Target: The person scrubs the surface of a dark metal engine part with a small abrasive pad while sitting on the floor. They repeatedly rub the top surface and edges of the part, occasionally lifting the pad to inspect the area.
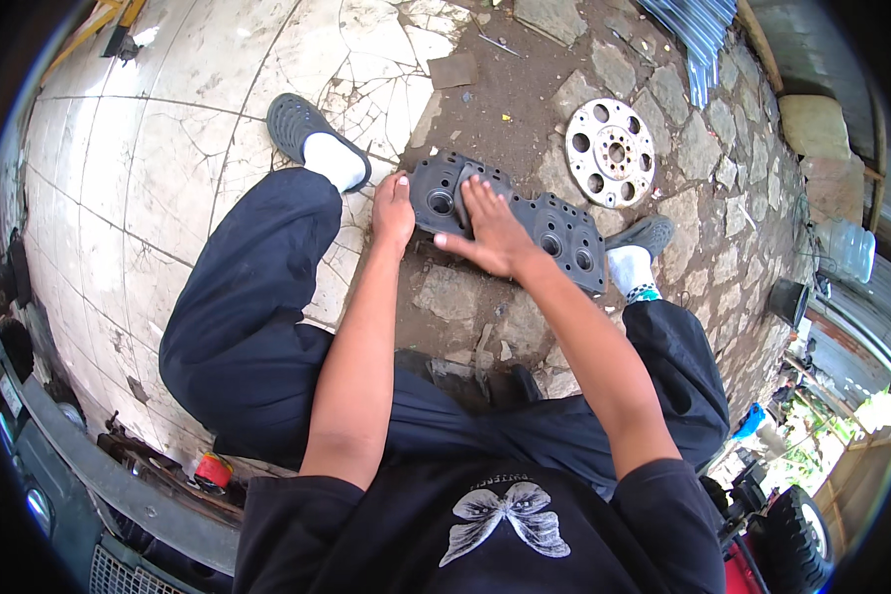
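Head view, hands (394,213) on block (540,216), black bucket (788,302)

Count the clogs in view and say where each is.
2: the left-foot clog on the white tiles, and the right-foot clog by the cylinder head, near its right end. More may be hidden.
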Motion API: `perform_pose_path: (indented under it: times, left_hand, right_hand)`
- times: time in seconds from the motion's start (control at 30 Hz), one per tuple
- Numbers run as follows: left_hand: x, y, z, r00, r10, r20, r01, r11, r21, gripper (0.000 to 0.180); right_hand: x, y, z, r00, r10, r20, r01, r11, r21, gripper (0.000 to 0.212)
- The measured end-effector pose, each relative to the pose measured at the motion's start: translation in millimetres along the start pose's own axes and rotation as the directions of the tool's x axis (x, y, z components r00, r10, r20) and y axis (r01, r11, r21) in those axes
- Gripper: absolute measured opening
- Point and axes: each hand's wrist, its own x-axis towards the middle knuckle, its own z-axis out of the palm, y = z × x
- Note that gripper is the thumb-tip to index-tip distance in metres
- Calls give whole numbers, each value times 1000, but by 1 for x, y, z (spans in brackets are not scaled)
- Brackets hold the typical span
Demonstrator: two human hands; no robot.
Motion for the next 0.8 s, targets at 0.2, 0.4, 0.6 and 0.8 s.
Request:
perform_pose_path:
  times: [0.2, 0.4, 0.6, 0.8]
  left_hand:
    - [0, -3, -3, 999, 39, -30, -38, 999, 23, 42]
    - [4, -15, -3, 999, 42, -33, -43, 999, -3, 42]
    - [7, -16, 0, 998, 45, -53, -44, 999, 23, 42]
    - [9, -16, 0, 999, 18, -30, -18, 1000, 11, 42]
  right_hand:
    - [-7, -1, 7, 997, -19, -70, 22, 999, 40, 134]
    - [-13, -36, -5, 999, -20, 41, 22, 999, -27, 134]
    - [-11, -9, 1, 998, -49, -30, 48, 998, -42, 128]
    - [-27, -21, 15, 992, -124, -20, 123, 991, -53, 125]
